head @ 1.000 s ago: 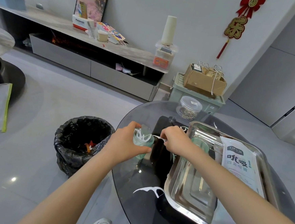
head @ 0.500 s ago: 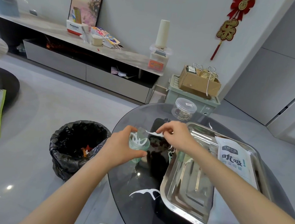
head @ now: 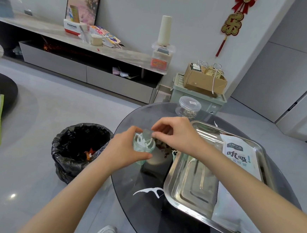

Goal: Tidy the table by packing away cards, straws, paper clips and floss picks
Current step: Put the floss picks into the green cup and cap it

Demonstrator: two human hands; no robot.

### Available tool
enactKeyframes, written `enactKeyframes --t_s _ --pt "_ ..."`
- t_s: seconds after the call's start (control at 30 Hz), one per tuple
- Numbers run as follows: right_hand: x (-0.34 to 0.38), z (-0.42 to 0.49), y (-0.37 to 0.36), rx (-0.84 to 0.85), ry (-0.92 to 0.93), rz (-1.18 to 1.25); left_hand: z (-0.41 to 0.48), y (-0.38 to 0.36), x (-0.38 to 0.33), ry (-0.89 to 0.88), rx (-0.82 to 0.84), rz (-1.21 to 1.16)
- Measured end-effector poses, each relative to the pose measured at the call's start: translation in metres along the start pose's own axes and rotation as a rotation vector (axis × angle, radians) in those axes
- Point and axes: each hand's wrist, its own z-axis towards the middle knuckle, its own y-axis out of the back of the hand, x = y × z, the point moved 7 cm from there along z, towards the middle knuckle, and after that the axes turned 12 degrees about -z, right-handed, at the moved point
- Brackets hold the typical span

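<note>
- Floss picks (head: pixel 142 140) stand roughly upright, long axes vertical, inside green cup (head: pixel 143 149) near glass table's (head: pixel 125 178) left edge.
- Left hand (head: pixel 122 150) grips cup.
- Right hand (head: pixel 177 134) pinches above rim; what it holds, cannot tell.

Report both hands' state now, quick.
Left hand: grips the green cup of floss picks.
Right hand: fingers pinch a small pale piece over the cup; what it is cannot be told.

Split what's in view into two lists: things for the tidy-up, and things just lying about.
For the job: green cup of floss picks in the left hand; loose floss pick on the table; jar of paper clips; straw packet in the steel tray.
Lying about: bin; cardboard box; framed picture; red wall ornament.
</note>
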Motion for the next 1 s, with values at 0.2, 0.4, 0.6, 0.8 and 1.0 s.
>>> enactKeyframes --t_s 0.2,0.4,0.6,0.8,1.0 --pt "0.014 -0.041 -0.039 0.526 0.095 -0.322 -0.008 0.013 0.012 0.053 0.02 0.079" --pt "0.033 -0.071 -0.071 0.709 0.19 -0.651 -0.019 0.018 0.016 0.05 0.038 0.104" --pt "0.035 -0.063 -0.08 0.716 0.163 -0.674 -0.03 0.026 0.016 0.03 0.023 0.097" --pt "0.029 -0.048 -0.084 0.628 0.091 -0.66 -0.032 0.035 0.026 0.055 0.003 0.109" --pt "0.014 -0.028 -0.086 0.437 -0.006 -0.519 -0.033 0.034 0.028 0.062 0.015 0.148"
